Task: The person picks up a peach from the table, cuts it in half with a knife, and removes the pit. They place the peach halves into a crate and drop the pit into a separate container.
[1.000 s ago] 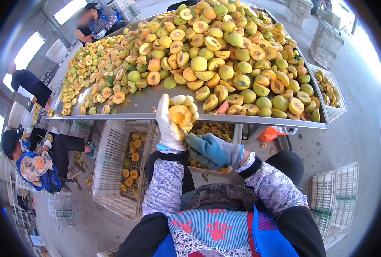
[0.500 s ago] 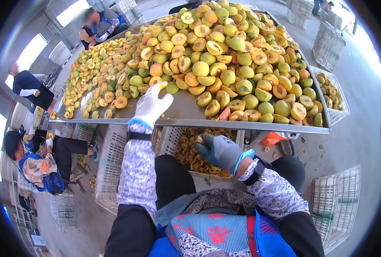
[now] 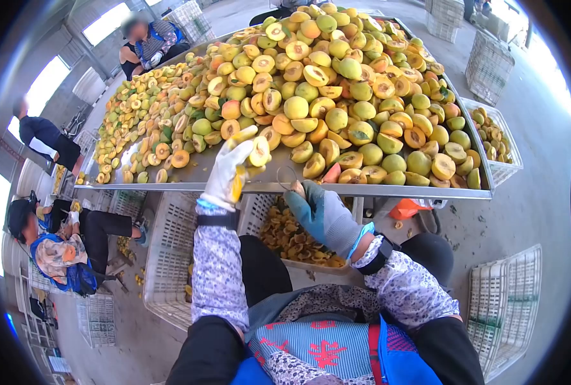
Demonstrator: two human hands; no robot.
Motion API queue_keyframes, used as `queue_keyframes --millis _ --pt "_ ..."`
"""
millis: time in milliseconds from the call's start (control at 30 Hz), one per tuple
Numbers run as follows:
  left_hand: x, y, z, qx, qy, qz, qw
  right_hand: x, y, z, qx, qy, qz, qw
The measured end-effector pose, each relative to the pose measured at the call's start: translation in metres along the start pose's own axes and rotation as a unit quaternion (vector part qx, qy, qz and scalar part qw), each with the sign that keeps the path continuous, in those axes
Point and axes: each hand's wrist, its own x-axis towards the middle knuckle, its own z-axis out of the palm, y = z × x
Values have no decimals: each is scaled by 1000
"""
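Note:
My left hand (image 3: pixel 229 168), in a white glove stained yellow, is closed on a halved fruit (image 3: pixel 259 151) whose cut face shows, just above the near edge of the metal table (image 3: pixel 362 188). Wearing a grey and blue glove, my right hand (image 3: pixel 324 215) grips a small tool (image 3: pixel 288 178) with a thin curved wire loop. The loop points up at the table edge, to the right of the fruit half and apart from it. Behind both hands lies a large heap of cut and whole yellow-green fruit (image 3: pixel 337 118).
Below the table edge a crate (image 3: pixel 255 215) holds fruit pieces. White crates stand at left (image 3: pixel 170 256) and right (image 3: pixel 505 308); another with fruit (image 3: pixel 505 168) is beside the table. Several people are at the left, one seated (image 3: pixel 64 250).
My left hand has taken a fruit half and turned its cut face into view. My right hand has risen slightly to the table edge, and the wire loop now shows.

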Motion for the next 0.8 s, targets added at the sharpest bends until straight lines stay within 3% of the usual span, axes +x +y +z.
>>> queue_keyframes --millis 33,67,133,200,333,433,533,733,800 --pt "-15 -1 9 -106 -58 15 992 2 0 1 16 13 2 1000" --pt "-27 -1 23 -130 -71 48 988 4 -2 2 10 13 5 1000" --pt "-35 -16 41 55 -26 187 980 5 -3 3 -4 12 13 1000" --pt "-41 -25 54 82 5 222 971 5 4 9 14 20 -12 1000" --pt "-44 -33 68 -174 22 108 979 6 10 13 41 22 -33 998" --pt "-44 -39 62 -221 -8 87 971 3 6 8 -8 15 -29 999" --pt "-45 -36 70 -256 71 19 964 0 15 10 -120 -17 -12 993" --pt "-47 -38 69 -283 29 18 959 -4 22 16 -94 -14 4 995" --pt "-49 -40 69 -265 30 29 963 -6 26 21 -23 -9 -2 1000"
